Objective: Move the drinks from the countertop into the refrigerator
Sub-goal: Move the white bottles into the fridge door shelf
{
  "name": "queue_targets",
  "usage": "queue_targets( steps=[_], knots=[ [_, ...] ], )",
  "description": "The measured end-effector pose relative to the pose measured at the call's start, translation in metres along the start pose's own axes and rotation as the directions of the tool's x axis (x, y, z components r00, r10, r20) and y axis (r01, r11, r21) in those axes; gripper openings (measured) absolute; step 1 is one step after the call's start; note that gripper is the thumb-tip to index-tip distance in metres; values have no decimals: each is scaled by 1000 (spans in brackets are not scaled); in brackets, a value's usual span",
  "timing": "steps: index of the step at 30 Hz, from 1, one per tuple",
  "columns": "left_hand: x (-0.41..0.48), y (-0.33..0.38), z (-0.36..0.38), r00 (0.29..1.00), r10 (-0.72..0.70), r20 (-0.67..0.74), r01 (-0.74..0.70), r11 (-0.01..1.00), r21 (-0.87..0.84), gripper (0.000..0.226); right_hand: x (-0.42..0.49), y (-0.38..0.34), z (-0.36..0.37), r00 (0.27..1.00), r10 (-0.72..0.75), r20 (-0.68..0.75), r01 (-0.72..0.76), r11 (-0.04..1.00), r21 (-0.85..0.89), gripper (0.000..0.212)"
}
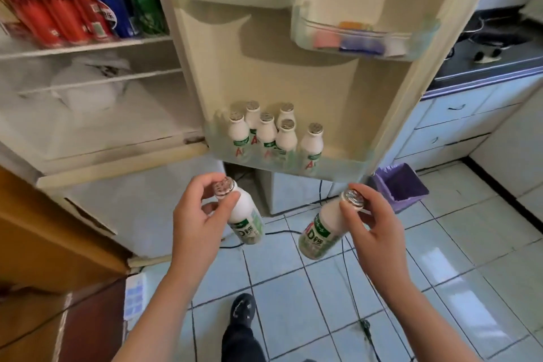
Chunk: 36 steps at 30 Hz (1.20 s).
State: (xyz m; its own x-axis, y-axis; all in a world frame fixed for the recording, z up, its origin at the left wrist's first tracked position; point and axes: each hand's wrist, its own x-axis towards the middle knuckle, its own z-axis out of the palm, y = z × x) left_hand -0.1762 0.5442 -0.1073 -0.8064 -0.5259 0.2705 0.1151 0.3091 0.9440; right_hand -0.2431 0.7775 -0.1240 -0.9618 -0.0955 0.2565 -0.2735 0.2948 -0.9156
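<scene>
Two milk bottles held below open fridge door.
Left hand (196, 216) pinches one bottle (245, 219) by its neck; right hand (370, 222) likewise grips another bottle (321, 232). Six bottles (271, 135) stand at door shelf's (346, 163) left end.

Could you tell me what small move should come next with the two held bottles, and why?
Probably raise the right hand and its bottle to the bottom door shelf, standing it in the free stretch right of the six bottles there. The left hand grips another bottle too, but the right one hangs nearer that gap, just below the shelf.
</scene>
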Motion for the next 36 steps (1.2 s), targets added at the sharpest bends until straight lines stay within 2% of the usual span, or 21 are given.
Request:
queue_targets(
  steps=[5, 8, 10, 13, 19, 25, 29, 31, 36],
  knots=[
    [107, 0, -22, 996, 89, 15, -88, 994, -65, 40, 70, -32, 52, 988, -100, -121, 98, 995, -21, 27],
    [161, 1, -29, 984, 174, 37, -174, 985, -15, 33, 108, -50, 78, 965, -146, -219, 146, 989, -19, 30],
    [189, -1, -30, 972, 226, 62, -228, 973, 21, 31, 126, -59, 94, 933, -160, -323, 171, 985, 4, 22],
    [222, -8, -28, 956, 279, 93, -285, 957, 57, 29, 146, -65, 109, 850, -188, -492, 219, 976, 5, 24],
    [248, -27, -10, 947, 319, 30, -320, 946, 45, 25, 171, -59, 117, 732, -184, -656, 186, 980, -67, 24],
    [259, -46, 10, 947, 314, 74, -319, 944, 83, 24, 186, -43, 117, 696, -46, -717, 86, 996, 19, 32],
    [264, -59, 25, 948, 296, 121, -310, 943, 119, 24, 200, -33, 114, 732, -47, -679, 56, 998, -9, 23],
    [267, -66, 31, 955, 270, 127, -286, 949, 130, 24, 206, -26, 111, 789, -60, -612, 25, 998, -66, 16],
    [272, -85, 43, 967, 167, 194, -199, 967, 162, 25, 218, -6, 106, 925, -5, -379, -83, 973, -215, 20]
  ],
)
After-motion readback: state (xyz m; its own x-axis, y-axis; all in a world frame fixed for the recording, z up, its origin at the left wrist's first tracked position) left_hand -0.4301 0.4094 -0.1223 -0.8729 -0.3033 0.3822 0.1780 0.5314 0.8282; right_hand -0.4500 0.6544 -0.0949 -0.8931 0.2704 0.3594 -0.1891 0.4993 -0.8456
